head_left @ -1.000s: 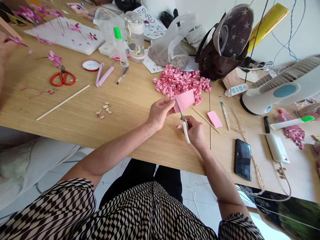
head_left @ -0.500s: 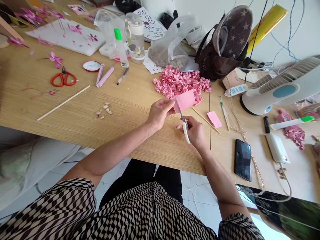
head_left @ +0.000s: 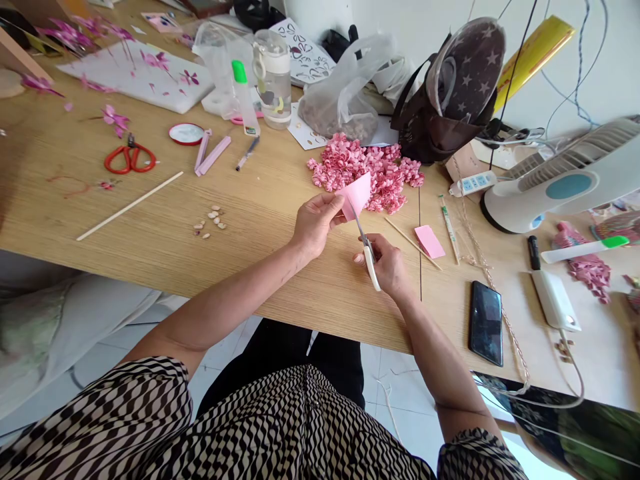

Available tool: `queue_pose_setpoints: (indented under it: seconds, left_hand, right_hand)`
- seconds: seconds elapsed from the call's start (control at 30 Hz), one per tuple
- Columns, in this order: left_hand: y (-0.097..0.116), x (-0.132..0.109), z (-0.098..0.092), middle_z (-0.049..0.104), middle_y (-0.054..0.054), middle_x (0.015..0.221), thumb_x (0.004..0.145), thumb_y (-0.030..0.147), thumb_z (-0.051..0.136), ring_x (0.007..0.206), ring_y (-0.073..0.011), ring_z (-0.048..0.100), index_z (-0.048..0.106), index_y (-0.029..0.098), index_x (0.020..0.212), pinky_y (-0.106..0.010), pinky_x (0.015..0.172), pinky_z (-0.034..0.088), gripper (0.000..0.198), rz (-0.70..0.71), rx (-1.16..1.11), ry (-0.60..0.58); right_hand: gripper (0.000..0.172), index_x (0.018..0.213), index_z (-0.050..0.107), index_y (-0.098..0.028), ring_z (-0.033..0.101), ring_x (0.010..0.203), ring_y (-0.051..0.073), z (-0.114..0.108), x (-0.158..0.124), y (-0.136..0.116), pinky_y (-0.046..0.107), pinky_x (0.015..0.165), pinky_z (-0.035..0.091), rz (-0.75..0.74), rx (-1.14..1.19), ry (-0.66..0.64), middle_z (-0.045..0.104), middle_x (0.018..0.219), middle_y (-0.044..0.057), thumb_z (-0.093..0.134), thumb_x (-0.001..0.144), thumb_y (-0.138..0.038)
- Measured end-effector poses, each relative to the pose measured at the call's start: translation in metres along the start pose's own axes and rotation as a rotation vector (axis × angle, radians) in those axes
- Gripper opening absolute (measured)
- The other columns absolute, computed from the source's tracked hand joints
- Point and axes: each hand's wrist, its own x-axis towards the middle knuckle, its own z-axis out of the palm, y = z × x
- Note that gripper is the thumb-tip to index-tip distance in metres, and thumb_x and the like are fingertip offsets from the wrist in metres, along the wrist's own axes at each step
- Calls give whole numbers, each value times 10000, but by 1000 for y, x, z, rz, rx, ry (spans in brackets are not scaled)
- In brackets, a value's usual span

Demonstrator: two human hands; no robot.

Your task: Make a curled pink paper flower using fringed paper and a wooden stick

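Pink paper sheet [head_left: 356,195] held up off the surface, tilted, just in front of pile of pink paper curls [head_left: 365,175]; doesn't look like it touches pile. L hand [head_left: 315,225] closed on sheet's left side, pinched betw thumb & fingers. R hand [head_left: 385,267] closed round white-handled scissors [head_left: 369,257], handles in grip, blades pointing up-left w/ tips at sheet's lower edge. Both hands low over light wood surface [head_left: 260,280], near its front edge.

Just right of R hand: thin wooden stick [head_left: 413,243] lying flat & small pink paper square [head_left: 429,241] beside it. Further right: black smartphone [head_left: 486,323], white power strip [head_left: 473,183], white & blue desk fan [head_left: 565,187], smaller pink curl pile [head_left: 590,277].

Left of hands: small pale seeds [head_left: 210,223], long wooden stick [head_left: 130,207], red-handled scissors [head_left: 130,160], pink flower pieces on white board [head_left: 125,67].

Behind pile: clear plastic bag [head_left: 340,93], star-print bag [head_left: 465,73], clear water bottle [head_left: 273,80], green-capped glue stick [head_left: 241,87].
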Motion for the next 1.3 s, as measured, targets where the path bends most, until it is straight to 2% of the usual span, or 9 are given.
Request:
queue_pose_setpoints:
  seconds: [0.2,0.43,1.0,1.3]
  left_hand:
    - [-2,2,-2,675,21,725,628,454,856,703,-107,651,636,182,751,-246,702,528,372,45,25,17]
    - [-2,-3,2,645,29,648,607,498,856,660,-100,631,617,175,695,-247,715,536,411,55,42,-30]
    - [0,-2,3,657,27,676,605,490,859,676,-100,645,610,173,729,-233,697,525,422,38,46,4]
    - [1,-2,3,666,29,704,542,490,886,684,-97,643,613,170,727,-238,705,536,459,28,13,-3]
  right_hand:
    - [449,1014,601,-147,354,551,86,2,0,1,240,545,287,-5,-7,-3,436,599,-72,657,768,-519]
    - [466,1007,604,-133,351,542,84,3,0,1,241,538,280,-11,0,12,445,598,-70,664,762,-525]
    - [478,968,619,-148,344,538,83,3,0,2,242,532,266,-7,-1,26,455,581,-71,668,750,-571]
    - [495,960,631,-143,333,528,81,2,0,1,245,526,259,-2,-5,38,436,564,-77,677,742,-585]
